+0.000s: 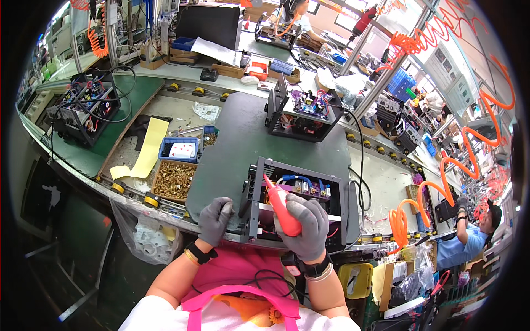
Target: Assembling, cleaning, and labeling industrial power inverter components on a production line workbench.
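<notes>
Open black metal chassis (254, 201): on the dark-green flat board (232, 138)
Red tapered plastic bottle (281, 207): over the chassis
Grey-gloved right hand (308, 229): wrapped around the bottle
Grey-gloved left hand (214, 219): curled closed beside the chassis

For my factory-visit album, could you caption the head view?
A gloved right hand holds a red nozzled bottle over an open black equipment case.

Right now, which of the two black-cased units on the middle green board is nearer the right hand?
The front unit, at the near edge of the board: the right hand holds a red bottle over it. The other unit stands farther back, untouched.
</notes>
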Demonstrator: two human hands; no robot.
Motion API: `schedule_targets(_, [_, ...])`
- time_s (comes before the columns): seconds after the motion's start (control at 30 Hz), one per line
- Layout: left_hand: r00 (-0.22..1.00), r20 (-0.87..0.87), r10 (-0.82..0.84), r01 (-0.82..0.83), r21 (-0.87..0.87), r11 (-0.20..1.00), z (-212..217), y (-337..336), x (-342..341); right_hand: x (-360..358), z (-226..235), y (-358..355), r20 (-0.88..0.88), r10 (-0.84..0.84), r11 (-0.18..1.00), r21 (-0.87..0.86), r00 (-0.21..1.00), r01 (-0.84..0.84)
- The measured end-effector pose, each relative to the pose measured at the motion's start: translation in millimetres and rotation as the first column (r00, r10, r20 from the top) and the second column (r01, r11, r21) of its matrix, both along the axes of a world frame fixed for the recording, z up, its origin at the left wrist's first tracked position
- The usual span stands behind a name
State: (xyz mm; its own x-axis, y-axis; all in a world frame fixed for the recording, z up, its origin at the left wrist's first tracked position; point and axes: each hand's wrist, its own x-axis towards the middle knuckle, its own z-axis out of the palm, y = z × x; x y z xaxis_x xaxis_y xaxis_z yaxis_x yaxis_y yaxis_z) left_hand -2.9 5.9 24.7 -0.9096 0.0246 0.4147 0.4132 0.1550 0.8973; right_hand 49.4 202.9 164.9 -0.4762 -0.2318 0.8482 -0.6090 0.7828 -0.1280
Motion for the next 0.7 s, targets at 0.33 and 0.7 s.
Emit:
schedule_targets(0.33, [0.999,-0.011,0.03,-0.03,-0.045,0.999,-5,-1,-6,-3,3,-2,-0.021,-0.009,0.999,-0.034,1.0,0.008])
schedule_targets(0.7, [0.999,-0.015,0.053,-0.054,-0.135,0.989,-11,5,-6,11,-6,16,-0.078,-0.103,0.972,-0.221,0.992,0.083])
